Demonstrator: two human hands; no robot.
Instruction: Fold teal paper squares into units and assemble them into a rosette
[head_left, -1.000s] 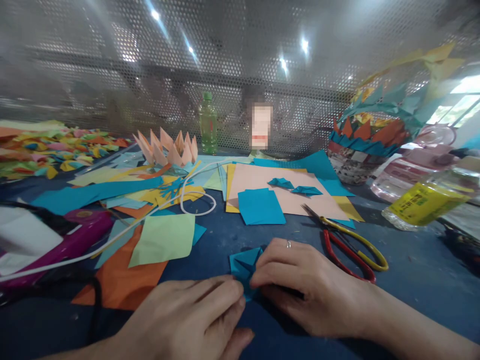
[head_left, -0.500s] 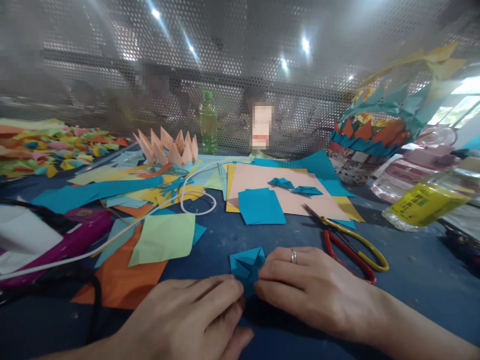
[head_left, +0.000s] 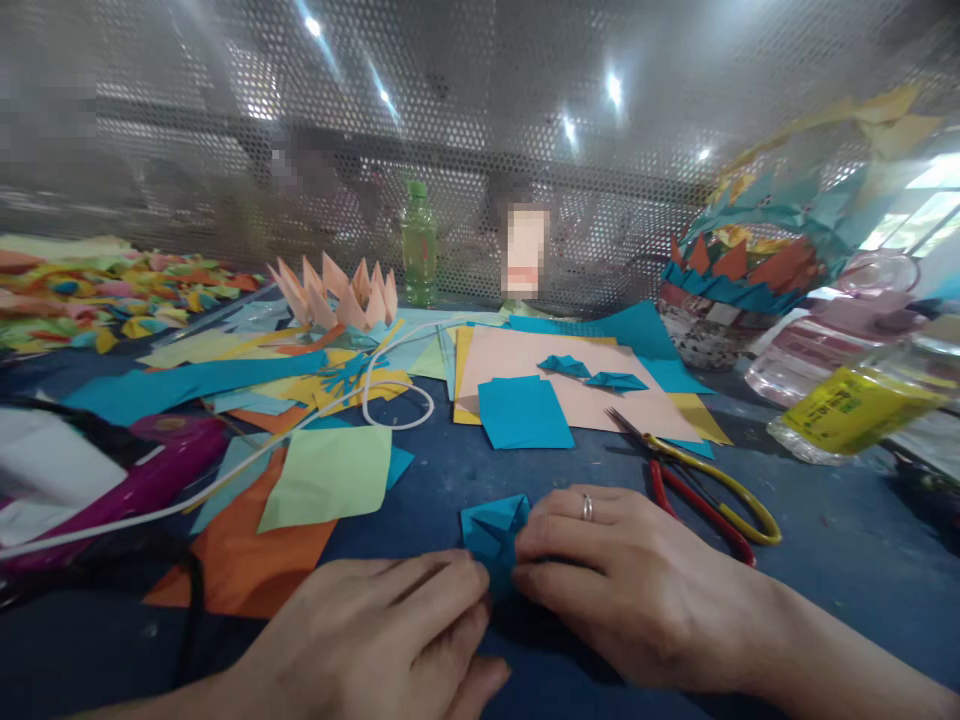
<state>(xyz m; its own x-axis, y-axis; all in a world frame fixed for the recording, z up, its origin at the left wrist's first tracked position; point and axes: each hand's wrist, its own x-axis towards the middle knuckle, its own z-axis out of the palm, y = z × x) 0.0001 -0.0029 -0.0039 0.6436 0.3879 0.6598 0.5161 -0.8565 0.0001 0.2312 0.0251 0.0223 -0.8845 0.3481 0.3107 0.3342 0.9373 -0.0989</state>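
A small piece of folded blue paper (head_left: pixel 495 527) lies on the dark blue table between my hands, its creased flaps facing up. The fingers of my left hand (head_left: pixel 382 635) are bent together on its lower left edge. My right hand (head_left: pixel 630 580), with a silver ring, grips its right side, fingers closed. The lower part of the paper is hidden by fingers and shadow. Beyond it lie blue paper squares (head_left: pixel 525 412) and two small folded blue pieces (head_left: pixel 616 381) on pink sheets (head_left: pixel 495 362).
Scissors (head_left: pixel 694 475) with red and yellow handles lie right of centre. Bottles (head_left: pixel 851 410) and a paper-decorated basket (head_left: pixel 709 325) stand at right. A purple tool (head_left: pixel 165 470), white cable (head_left: pixel 247 460), green paper (head_left: pixel 330 475) and orange paper (head_left: pixel 247 560) are at left.
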